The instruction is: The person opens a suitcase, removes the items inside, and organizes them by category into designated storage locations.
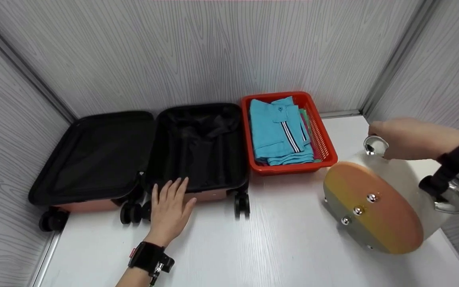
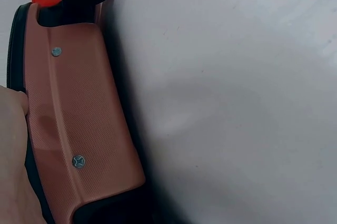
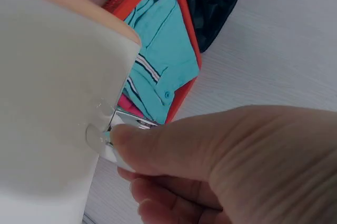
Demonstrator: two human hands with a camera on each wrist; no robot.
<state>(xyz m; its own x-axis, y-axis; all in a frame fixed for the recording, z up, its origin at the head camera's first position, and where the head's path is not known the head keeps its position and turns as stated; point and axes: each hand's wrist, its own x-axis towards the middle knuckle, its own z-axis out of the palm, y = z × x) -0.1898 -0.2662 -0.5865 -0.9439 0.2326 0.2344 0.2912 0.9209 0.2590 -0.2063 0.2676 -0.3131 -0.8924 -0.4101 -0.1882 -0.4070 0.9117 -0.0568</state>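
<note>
A suitcase (image 1: pixel 204 159) lies spread wide, its black-lined halves side by side and its outer shell dusty pink. My left hand (image 1: pixel 170 209) rests at the near rim of the right half, fingers straight. On the right, my right hand (image 1: pixel 399 137) pinches a silver metal fitting (image 3: pixel 138 120) on a white-sided, oval-ended object (image 1: pixel 373 207). Its flat end has orange, yellow and grey-green bands with several silver knobs. Thumb and curled fingers grip the fitting in the right wrist view. The object's kind does not show, and its far side is hidden.
A red plastic basket (image 1: pixel 323 137) stands between the suitcase and the white object, with folded turquoise clothes (image 1: pixel 271 135) inside. Black wheels (image 1: pixel 242 204) stick out along the suitcase's near side. Grey wood-grain walls (image 1: pixel 197 52) enclose the white surface (image 1: pixel 229 255) on three sides.
</note>
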